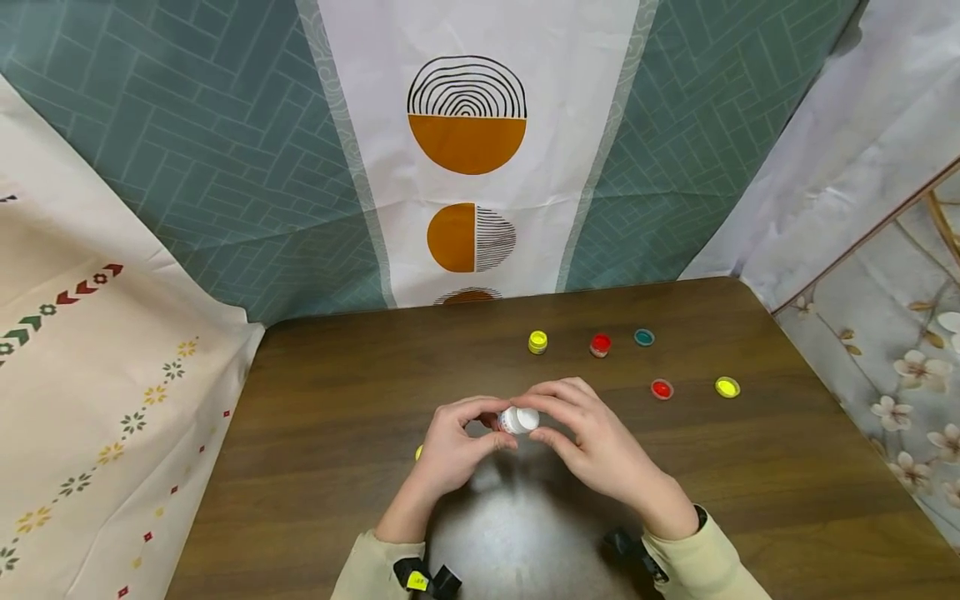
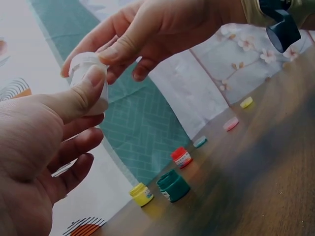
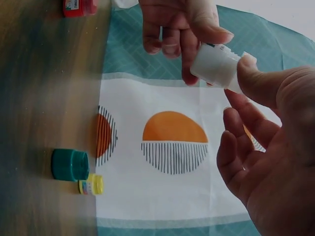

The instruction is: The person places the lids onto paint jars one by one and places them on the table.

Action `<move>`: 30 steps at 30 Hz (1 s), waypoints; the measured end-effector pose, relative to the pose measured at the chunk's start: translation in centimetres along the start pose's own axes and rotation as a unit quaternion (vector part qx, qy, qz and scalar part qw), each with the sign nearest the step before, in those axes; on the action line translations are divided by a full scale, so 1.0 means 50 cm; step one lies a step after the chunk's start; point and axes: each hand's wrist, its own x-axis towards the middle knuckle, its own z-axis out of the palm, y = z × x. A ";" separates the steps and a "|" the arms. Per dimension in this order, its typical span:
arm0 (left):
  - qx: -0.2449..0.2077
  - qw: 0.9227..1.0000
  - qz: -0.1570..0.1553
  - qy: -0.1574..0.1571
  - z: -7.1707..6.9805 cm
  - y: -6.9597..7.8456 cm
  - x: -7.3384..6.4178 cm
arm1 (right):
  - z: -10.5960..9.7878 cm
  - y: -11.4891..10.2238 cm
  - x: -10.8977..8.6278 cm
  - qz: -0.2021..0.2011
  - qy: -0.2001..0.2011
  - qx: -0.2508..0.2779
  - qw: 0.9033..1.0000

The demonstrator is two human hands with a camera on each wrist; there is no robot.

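A small white paint jar [image 1: 508, 421] is held over the table between both hands. My left hand [image 1: 456, 446] grips its body between thumb and fingers, and the right hand [image 1: 596, 433] pinches the white lid [image 1: 528, 418] at its top end. The jar tilts toward the right hand in the head view. In the right wrist view the jar [image 3: 214, 66] shows some printing, with the right thumb on its lid end. Fingers cover part of the jar in each view.
Beyond the hands stand open yellow [image 1: 537, 342] and red [image 1: 600, 345] paint jars. A green jar [image 2: 173, 186] shows in the wrist views. Teal [image 1: 644, 337], red [image 1: 662, 389] and yellow [image 1: 727, 387] lids lie toward the right. Something yellow [image 1: 418, 452] peeks out beside the left wrist.
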 end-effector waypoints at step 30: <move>-0.019 1.000 -0.009 -0.008 0.011 -0.003 -0.001 | -0.021 0.011 -0.004 -0.048 -0.020 -0.068 0.996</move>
